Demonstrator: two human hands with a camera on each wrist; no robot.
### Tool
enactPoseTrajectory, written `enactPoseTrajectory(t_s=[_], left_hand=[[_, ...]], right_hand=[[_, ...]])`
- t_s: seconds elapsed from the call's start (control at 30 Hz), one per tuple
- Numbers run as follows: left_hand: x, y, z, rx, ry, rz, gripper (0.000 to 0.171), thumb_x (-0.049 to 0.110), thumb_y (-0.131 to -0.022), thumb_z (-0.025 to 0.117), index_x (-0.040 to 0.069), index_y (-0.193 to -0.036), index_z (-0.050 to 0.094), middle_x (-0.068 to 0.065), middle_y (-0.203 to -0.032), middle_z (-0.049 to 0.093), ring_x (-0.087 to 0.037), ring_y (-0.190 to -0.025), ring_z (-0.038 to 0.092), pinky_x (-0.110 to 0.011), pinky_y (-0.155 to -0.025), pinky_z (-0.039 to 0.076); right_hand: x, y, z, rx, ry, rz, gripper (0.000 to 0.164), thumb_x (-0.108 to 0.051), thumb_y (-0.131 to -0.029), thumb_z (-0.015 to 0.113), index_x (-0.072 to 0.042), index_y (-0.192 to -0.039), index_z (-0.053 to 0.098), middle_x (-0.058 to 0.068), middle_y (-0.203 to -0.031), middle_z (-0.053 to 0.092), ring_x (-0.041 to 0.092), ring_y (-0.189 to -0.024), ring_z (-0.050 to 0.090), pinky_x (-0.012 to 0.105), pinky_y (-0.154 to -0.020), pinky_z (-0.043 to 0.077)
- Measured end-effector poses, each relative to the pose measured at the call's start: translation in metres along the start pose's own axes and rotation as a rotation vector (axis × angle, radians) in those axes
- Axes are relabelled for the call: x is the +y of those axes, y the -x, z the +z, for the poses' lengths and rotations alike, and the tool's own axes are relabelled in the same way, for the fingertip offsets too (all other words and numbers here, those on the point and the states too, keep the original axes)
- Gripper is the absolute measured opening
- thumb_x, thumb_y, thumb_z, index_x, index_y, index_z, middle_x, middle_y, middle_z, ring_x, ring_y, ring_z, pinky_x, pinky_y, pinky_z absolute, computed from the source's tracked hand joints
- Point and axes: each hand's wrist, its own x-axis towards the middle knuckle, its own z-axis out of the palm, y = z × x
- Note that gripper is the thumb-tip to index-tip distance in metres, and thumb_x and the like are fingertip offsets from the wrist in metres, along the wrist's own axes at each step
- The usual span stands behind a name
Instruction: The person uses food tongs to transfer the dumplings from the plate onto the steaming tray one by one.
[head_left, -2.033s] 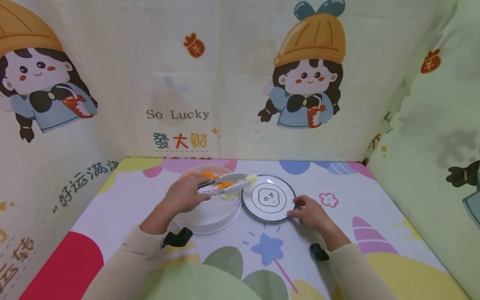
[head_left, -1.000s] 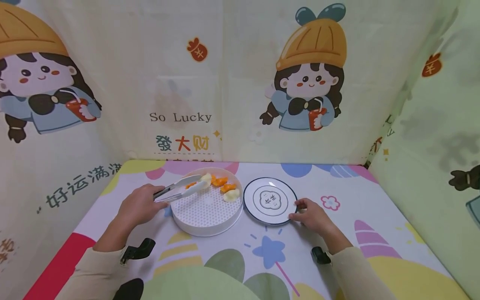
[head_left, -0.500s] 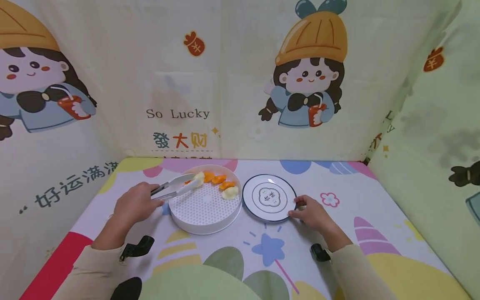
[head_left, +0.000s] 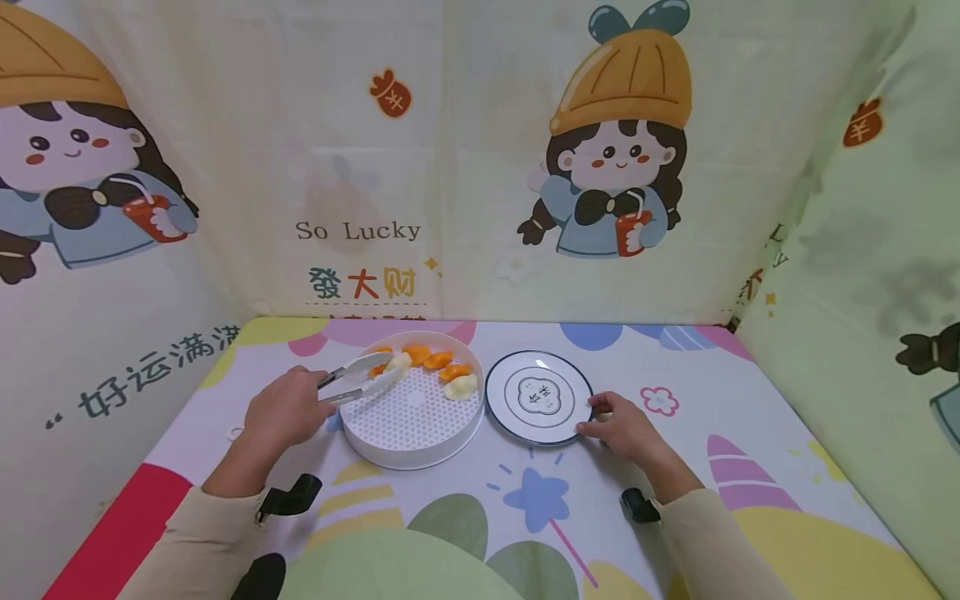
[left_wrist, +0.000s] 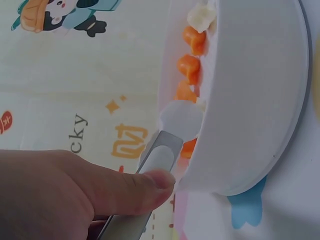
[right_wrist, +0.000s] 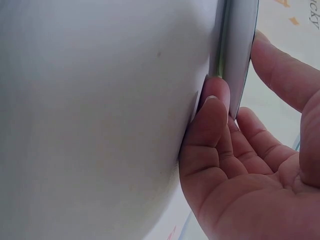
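My left hand (head_left: pixel 288 408) grips a pair of tongs (head_left: pixel 354 395) by the handle. The tong ends reach over the left back part of a round white steamer tray (head_left: pixel 412 425) with a perforated base. Between those ends sits a pale yellow dumpling (head_left: pixel 400 362), low among the others. Several orange dumplings (head_left: pixel 438 360) curve along the tray's back wall, and a second pale dumpling (head_left: pixel 461 387) lies at its right side. Beside the tray, my right hand (head_left: pixel 618 427) pinches the right rim of a white, dark-edged plate (head_left: pixel 506 421), thumb and fingers on opposite faces.
A patterned cloth covers the table (head_left: pixel 420 558). Printed curtains (head_left: pixel 480 167) rise behind and on both sides, close to the tray and plate. A black wrist mount (head_left: pixel 292 496) hangs under the left wrist, another mount (head_left: pixel 639 505) under the right.
The tongs carried the pale dumpling from the plate's left rim leftward into the steamer tray, then lowered slightly among the orange dumplings. My right hand kept its hold on the plate.
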Motion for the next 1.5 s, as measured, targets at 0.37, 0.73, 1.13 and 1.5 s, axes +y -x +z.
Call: enactPoseTrajectory(t_s=[0.37,0.73,1.13,1.5], left_hand=[[0.009,0.006,0.001,0.041,0.038,0.024,0.076,0.028,-0.085,0.078,-0.011,-0.141,0.046,-0.033,-0.128,0.049,-0.04,-0.098,0.052,-0.05,-0.076,0.052],[0.032,0.015,0.008,0.056,0.234,0.072,0.074,0.025,-0.084,0.068,-0.01,-0.144,0.041,-0.031,-0.135,0.045,-0.042,-0.111,0.052,-0.052,-0.083,0.053],[0.063,0.028,0.031,0.046,0.456,0.206,0.072,0.02,-0.079,0.078,-0.003,-0.14,0.046,-0.018,-0.123,0.049,-0.03,-0.104,0.051,-0.044,-0.084,0.055],[0.087,0.044,0.056,0.172,0.425,0.298,0.068,0.025,-0.075,0.085,0.003,-0.134,0.058,-0.008,-0.11,0.052,-0.02,-0.094,0.049,-0.033,-0.075,0.052]], right_hand=[[0.001,-0.003,0.001,0.002,0.025,-0.003,0.054,-0.022,-0.086,0.08,0.002,-0.127,0.055,0.022,-0.125,0.058,0.035,-0.105,0.054,0.041,-0.083,0.051],[0.001,-0.004,0.001,0.009,0.019,-0.003,0.053,-0.022,-0.086,0.08,0.002,-0.127,0.055,0.022,-0.125,0.058,0.034,-0.104,0.054,0.042,-0.083,0.052],[0.0,-0.003,0.002,0.003,0.007,0.006,0.054,-0.022,-0.085,0.081,0.001,-0.127,0.055,0.022,-0.125,0.057,0.034,-0.104,0.054,0.039,-0.081,0.052],[0.001,-0.003,0.003,0.009,-0.006,0.021,0.054,-0.022,-0.085,0.081,0.001,-0.127,0.055,0.021,-0.123,0.057,0.032,-0.101,0.055,0.039,-0.08,0.053]])
